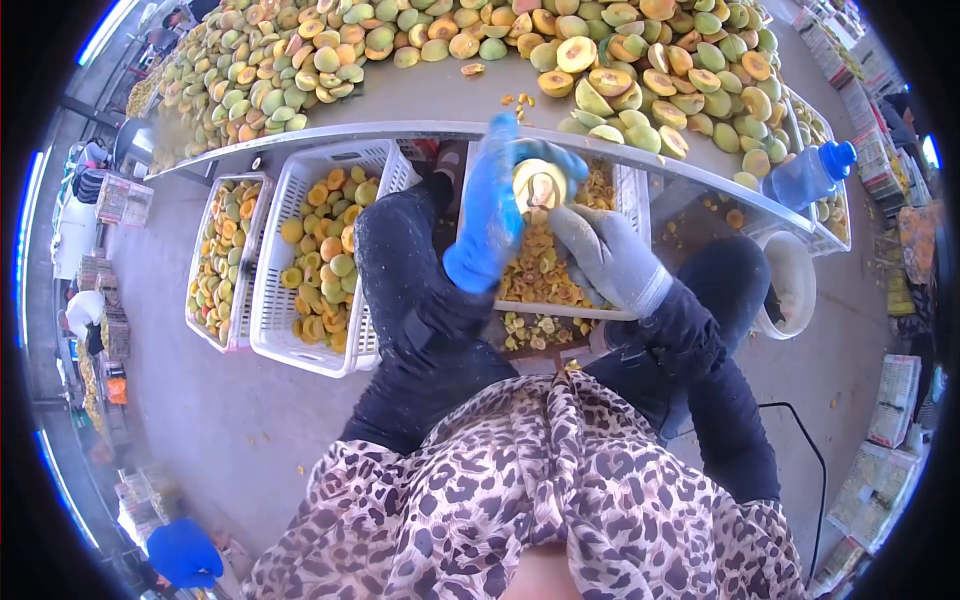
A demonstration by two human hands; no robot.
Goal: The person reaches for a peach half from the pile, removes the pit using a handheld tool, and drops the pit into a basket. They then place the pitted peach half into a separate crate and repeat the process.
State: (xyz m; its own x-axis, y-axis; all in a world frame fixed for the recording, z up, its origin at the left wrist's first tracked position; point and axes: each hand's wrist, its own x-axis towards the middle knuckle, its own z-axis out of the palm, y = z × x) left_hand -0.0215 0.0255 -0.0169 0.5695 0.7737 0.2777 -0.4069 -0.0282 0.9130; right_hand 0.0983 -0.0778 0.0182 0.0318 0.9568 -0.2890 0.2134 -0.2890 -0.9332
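My left hand (pixel 490 205), in a blue glove, is wrapped round a halved fruit (pixel 540 187) whose pale cut face is turned up. In a grey glove, my right hand (pixel 610 255) has its fingers closed at the lower right edge of that fruit; whether they pinch a small tool there is hidden. Both hands are over a white crate (pixel 634 205) of orange-yellow fruit scraps (pixel 545 262), in front of a metal table (pixel 430 100) heaped with green and orange fruit halves (pixel 300 60).
Two white crates of fruit, a larger one (pixel 272 290) and a narrower one (pixel 196 250), stand at the left. On the table's right edge is a blue bottle (pixel 805 178). A white bucket (pixel 797 285) stands below it. At the far left edge a person in blue (pixel 185 553) bends down.
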